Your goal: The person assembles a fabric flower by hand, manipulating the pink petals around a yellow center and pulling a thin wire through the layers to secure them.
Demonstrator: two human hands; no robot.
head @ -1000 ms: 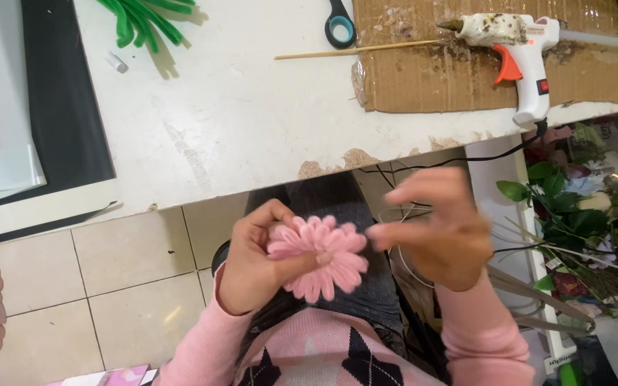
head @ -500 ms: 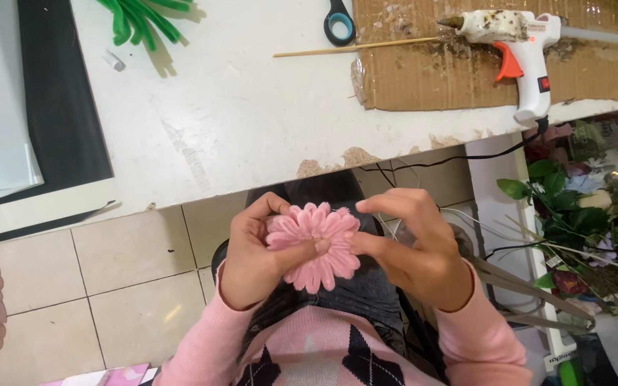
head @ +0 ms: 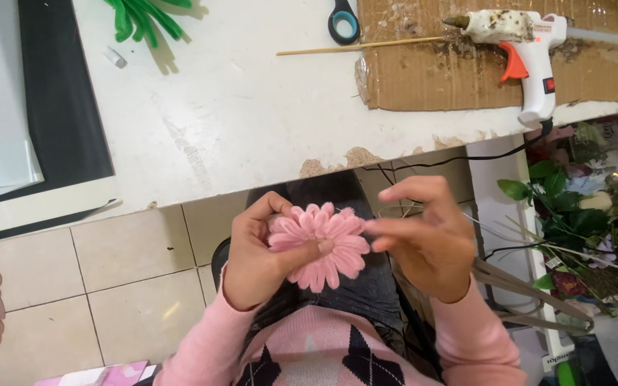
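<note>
Below the bench (head: 252, 129) edge, over the lap, two hands work a pink flower (head: 321, 245).

The left hand (head: 260, 259) has its fingers clamped on the flower, thumb across the petals' middle. The right hand (head: 427, 239) is just beside it, fingertips (head: 375, 227) pinched together at the petal edge, other fingers spread. On the bench lie a glue gun (head: 520, 37) on cardboard (head: 466, 71), a stick (head: 355, 47), scissors (head: 342, 20) and green stems (head: 141, 18).
</note>
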